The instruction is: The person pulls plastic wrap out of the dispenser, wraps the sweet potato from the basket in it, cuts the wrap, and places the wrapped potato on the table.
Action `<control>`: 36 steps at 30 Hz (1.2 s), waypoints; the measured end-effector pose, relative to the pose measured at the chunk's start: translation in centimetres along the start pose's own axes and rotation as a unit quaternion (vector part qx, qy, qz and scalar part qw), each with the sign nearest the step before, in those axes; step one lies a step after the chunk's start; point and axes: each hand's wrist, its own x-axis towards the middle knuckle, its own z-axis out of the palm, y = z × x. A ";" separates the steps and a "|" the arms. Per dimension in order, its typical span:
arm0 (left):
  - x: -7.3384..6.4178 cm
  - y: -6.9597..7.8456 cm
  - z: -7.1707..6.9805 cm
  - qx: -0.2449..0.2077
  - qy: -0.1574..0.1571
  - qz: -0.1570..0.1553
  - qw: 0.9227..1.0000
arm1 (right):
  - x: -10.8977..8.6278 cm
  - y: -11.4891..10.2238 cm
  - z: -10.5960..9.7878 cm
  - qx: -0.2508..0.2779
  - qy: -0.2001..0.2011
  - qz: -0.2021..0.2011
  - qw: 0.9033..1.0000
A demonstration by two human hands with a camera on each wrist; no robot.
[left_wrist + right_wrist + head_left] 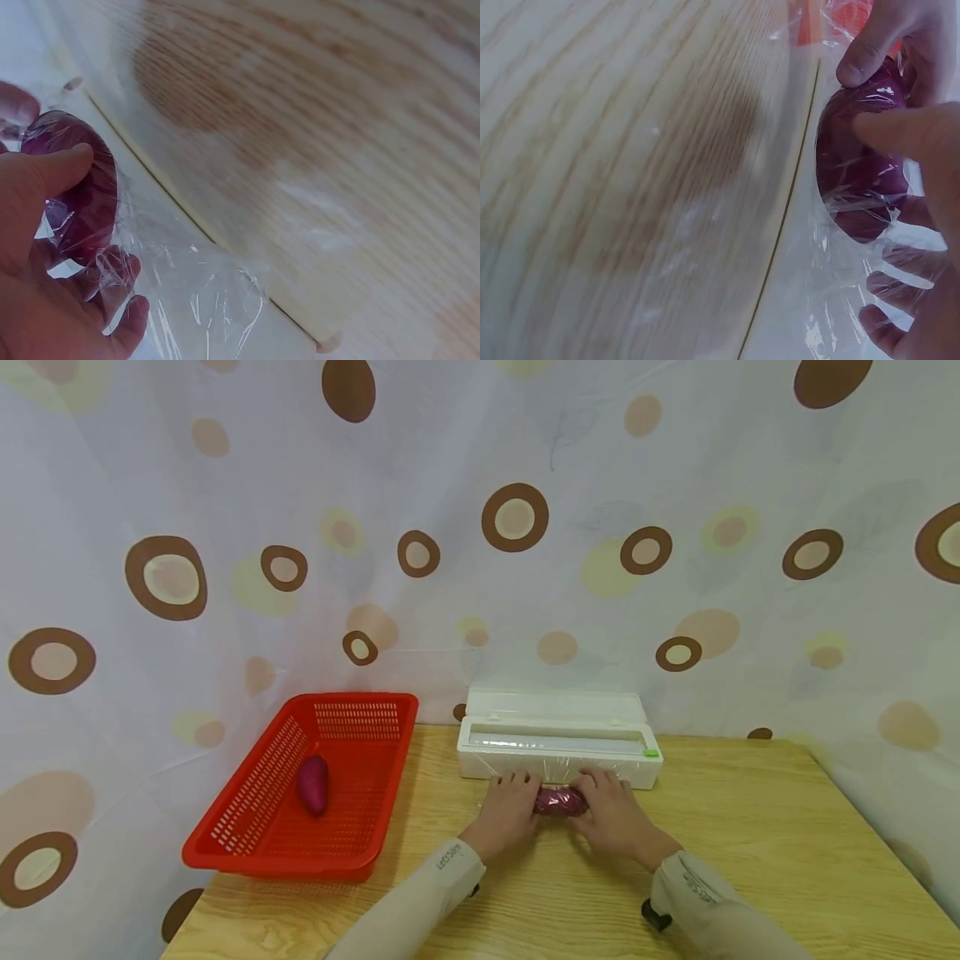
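A purple sweet potato [559,801] with clear cling film [202,300] around it lies across between both hands, just in front of the white cling film dispenser [558,768]. My left hand [510,810] grips its left end, the thumb laid over the skin in the left wrist view. At the other end my right hand [617,818] holds it, with the thumb [889,129] pressed on the wrapped side. Film stretches from the sweet potato toward the dispenser, whose lid stands raised and shows the roll [555,742] inside.
To the left stands a red plastic basket [390,793] with a second purple sweet potato [312,785] in it. A green slider [651,752] sits at the dispenser's right end. Behind the wooden table [750,835] hangs a patterned curtain [465,460].
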 end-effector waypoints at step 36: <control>2.0 -0.3 0.8 0.034 -0.014 -0.005 0.999 | 1.5 0.4 0.8 -0.060 0.006 0.016 0.998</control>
